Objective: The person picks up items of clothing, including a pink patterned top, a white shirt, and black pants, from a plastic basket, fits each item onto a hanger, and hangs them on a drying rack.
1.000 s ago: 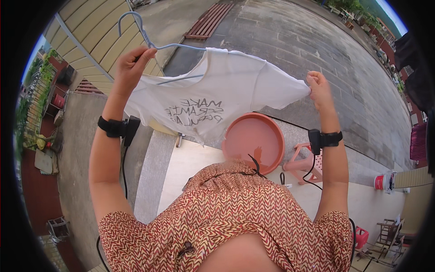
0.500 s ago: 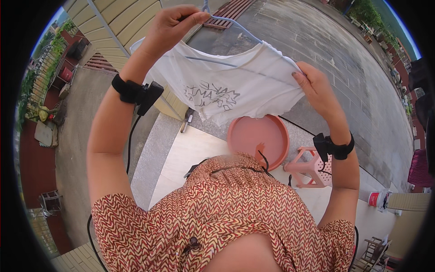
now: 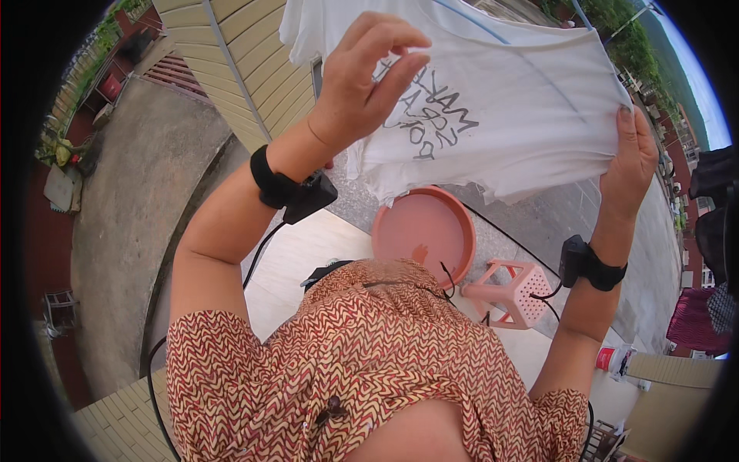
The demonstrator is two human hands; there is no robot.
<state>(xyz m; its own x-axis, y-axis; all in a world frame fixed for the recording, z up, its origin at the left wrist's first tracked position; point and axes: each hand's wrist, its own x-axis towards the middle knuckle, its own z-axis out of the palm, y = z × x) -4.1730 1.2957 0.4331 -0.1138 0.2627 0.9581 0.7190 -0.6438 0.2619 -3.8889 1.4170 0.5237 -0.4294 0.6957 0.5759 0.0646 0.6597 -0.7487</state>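
A white T-shirt (image 3: 531, 100) with dark lettering hangs spread out in front of me at the top of the view. It is on a light blue hanger (image 3: 473, 21), partly showing at the neckline and faintly through the cloth; the hook is out of sight. My left hand (image 3: 362, 85) is raised before the shirt's left part, fingers curled but thumb and forefinger apart, nothing between them. My right hand (image 3: 635, 162) pinches the shirt's right edge between thumb and fingers.
Below the shirt stands a round reddish basin (image 3: 423, 231) of water, with a pink plastic stool (image 3: 512, 296) to its right. A beige panelled wall (image 3: 239, 61) rises at upper left. Dark clothes (image 3: 712, 208) hang at the far right. Black cables run from both wrist straps.
My left hand has let go of the hanger near its hook and come down to the right. The shirt has moved up and right, and my right hand outward with it.
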